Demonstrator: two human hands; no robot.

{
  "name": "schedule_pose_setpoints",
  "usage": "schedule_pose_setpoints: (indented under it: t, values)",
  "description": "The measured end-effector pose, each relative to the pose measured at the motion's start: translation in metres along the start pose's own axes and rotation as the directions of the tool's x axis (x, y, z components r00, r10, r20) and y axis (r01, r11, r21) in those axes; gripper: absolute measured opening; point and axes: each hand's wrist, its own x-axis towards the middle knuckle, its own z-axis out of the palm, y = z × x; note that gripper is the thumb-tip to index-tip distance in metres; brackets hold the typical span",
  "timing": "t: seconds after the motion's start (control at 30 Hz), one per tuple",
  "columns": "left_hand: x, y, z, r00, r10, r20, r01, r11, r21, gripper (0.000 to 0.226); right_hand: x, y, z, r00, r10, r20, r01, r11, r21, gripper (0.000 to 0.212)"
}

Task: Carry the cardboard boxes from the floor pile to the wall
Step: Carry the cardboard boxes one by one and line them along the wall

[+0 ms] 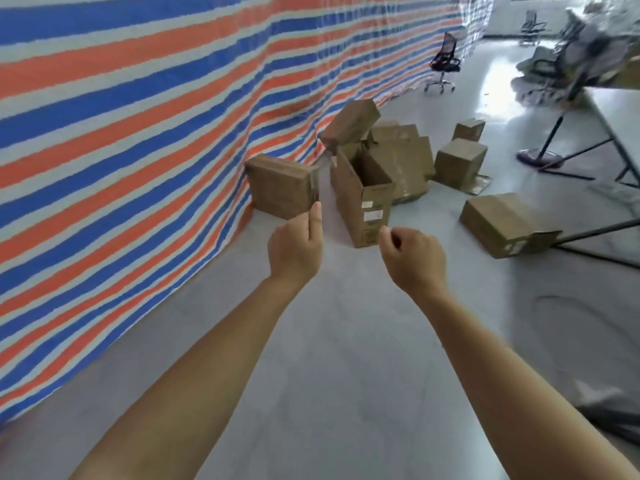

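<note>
Both arms reach fwd over the grey floor [329, 358]. The left hand [296, 244] is empty, fingers loosely curled, thumb up. The right hand [414, 259] is also empty, fingers loosely curled under.

The boxes sit ahead, by the striped tarp wall [138, 116]. A closed box [282, 187] touches the tarp. Just beside it to the right stands a tall open box [363, 199], top flaps up; what shows of its inside is bare cardboard, bottom not visible. A tilted box [349, 123] leans behind it vs. the wall.

Further right, well apart from the wall, are 2 closed cubes [460, 161] [468, 129] and a flat closed box [502, 223] near the table [616, 112] legs. An office chair [445, 62] stands further back.
</note>
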Motion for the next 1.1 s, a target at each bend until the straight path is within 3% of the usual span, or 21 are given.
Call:
schedule_pose_setpoints:
  t: [0.1, 0.27, 0.43, 0.63, 0.77, 0.97, 1.1]
  values:
    - [0.047, 0.014, 0.059, 0.999, -0.006, 0.051, 0.009, 0.999, -0.052, 0.052, 0.067, 0.036, -0.005, 0.999, 0.036, 0.029, -0.037, 0.999, 0.029, 0.052]
    - [0.132, 0.010, 0.111, 0.999, -0.010, 0.051, 0.009, 1.000, 0.011, 0.050, 0.168, 0.066, 0.003, 0.997, 0.045, 0.068, -0.049, 0.998, 0.048, 0.054]
    - [0.200, -0.040, 0.167, 0.991, -0.129, 0.028, 0.129, 0.992, 0.000, 0.054, 0.249, 0.092, 0.050, 0.989, 0.035, 0.141, -0.038, 0.999, 0.015, 0.056]
    - [0.294, -0.109, 0.253, 0.957, -0.234, 0.173, 0.242, 0.970, -0.029, 0.057, 0.357, 0.128, 0.134, 0.971, 0.021, 0.240, -0.004, 0.997, -0.073, 0.054]
    - [0.393, -0.132, 0.312, 0.944, -0.219, 0.248, 0.221, 0.975, 0.022, 0.056, 0.465, 0.145, 0.174, 0.953, 0.050, 0.298, -0.002, 0.987, -0.158, 0.050]
    - [0.512, -0.158, 0.406, 0.929, -0.170, 0.329, 0.137, 0.983, 0.121, 0.055, 0.594, 0.180, 0.200, 0.957, 0.133, 0.257, -0.109, 0.988, -0.108, 0.052]
    - [0.581, -0.192, 0.489, 0.904, -0.177, 0.390, 0.123, 0.979, 0.159, 0.054, 0.678, 0.232, 0.246, 0.925, 0.221, 0.309, -0.194, 0.974, -0.116, 0.053]
